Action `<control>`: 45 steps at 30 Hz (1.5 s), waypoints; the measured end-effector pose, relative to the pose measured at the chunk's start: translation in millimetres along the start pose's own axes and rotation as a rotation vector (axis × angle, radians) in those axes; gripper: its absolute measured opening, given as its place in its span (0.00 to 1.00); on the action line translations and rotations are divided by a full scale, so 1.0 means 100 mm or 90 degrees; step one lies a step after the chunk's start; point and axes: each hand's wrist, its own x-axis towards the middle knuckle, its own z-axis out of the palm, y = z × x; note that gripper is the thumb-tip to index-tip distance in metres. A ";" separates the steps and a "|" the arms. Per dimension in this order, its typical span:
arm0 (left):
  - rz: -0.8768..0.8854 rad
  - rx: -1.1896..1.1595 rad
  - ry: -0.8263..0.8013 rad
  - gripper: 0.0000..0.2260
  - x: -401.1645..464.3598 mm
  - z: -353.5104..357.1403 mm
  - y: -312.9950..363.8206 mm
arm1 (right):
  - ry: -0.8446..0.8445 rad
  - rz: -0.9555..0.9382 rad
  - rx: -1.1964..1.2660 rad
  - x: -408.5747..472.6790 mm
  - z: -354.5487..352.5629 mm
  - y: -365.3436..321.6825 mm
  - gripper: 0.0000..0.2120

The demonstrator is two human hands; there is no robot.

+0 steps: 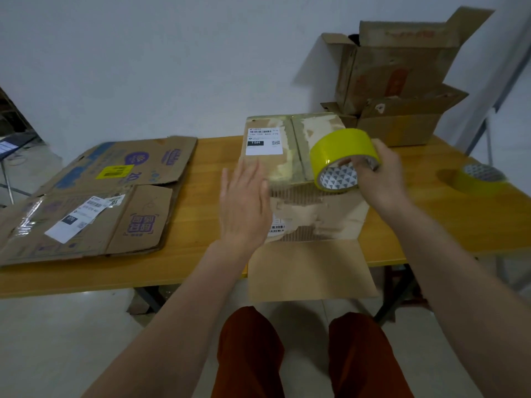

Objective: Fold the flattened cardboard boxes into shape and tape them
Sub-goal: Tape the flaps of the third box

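White wall [143, 53], perhaps tiled floor [71, 340].

Two bare forearms without sleeves, no watch or rings visible, left hand [244, 202] and right hand [379, 179] ungloved, rust-orange trousers [250, 354] at lower centre of the frame

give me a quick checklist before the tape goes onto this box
1. Tape roll in right hand: ok.
2. Left hand steadying the box: ok, flat on its left side.
3. Top flaps shut along the seam: ok, as far as shown.
4. Free tape end found: cannot tell, fingers cover it.
5. Front flap folded in: not ok, it hangs over the table edge.
6. Spare roll at hand: ok, at the right.
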 end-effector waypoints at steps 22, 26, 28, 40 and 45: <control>0.058 0.137 -0.112 0.30 0.07 0.05 0.37 | 0.135 0.135 0.163 0.01 -0.17 0.20 0.13; 0.057 0.115 -0.130 0.30 0.09 0.09 0.37 | 0.126 0.039 0.100 0.06 -0.27 0.21 0.08; 0.062 0.123 -0.133 0.29 0.08 0.10 0.34 | 0.104 -0.004 0.041 0.11 -0.39 0.22 0.09; 0.054 0.187 -0.104 0.33 0.05 0.19 0.37 | 0.053 0.013 -0.220 0.26 -0.77 0.61 0.18; 0.058 0.195 -0.092 0.32 0.04 0.19 0.37 | 0.040 0.013 -0.230 0.32 -0.77 0.69 0.20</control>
